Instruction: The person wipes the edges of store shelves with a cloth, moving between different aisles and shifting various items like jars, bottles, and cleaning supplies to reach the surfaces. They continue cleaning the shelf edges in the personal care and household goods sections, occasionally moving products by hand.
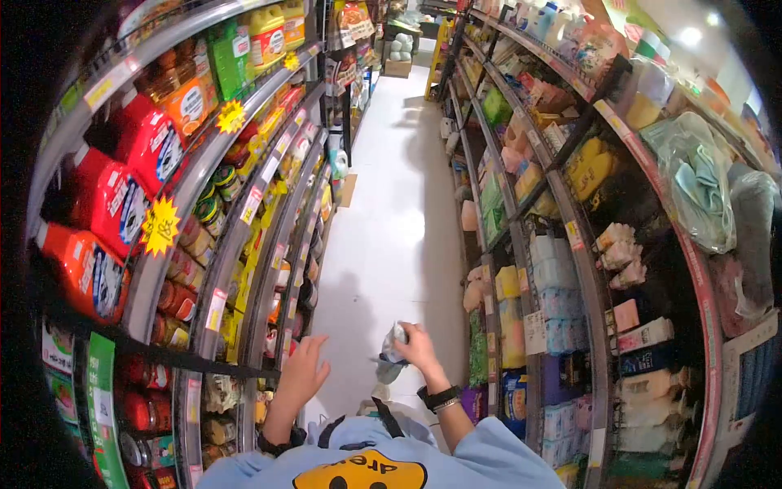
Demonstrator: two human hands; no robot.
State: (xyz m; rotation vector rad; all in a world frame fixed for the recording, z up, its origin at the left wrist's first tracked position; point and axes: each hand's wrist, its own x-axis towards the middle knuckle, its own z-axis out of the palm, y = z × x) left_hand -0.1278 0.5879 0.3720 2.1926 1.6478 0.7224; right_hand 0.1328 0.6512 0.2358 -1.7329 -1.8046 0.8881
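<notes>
The small bottle [394,346] is in the right hand [418,346], low in the middle of the view, above the white floor [391,204] of a shop aisle. It looks like a pale, whitish container with a blue part on the lower side; its long axis is tilted, with the upper end pointing up and a little to the right, toward the aisle ahead. The surface seems smooth, like plastic, but it is too small to tell more. The right hand is closed around it, fingers wrapped over the top, and the wrist has a dark watch [440,398]. The forearm comes up from the light blue sleeve. The left hand [303,371] is open and holds nothing, fingers spread and pointing up, just beside the left shelves [244,236] with jars and red bottles [122,187]. On the right side, shelves [570,236] hold soft packets and cloths.
</notes>
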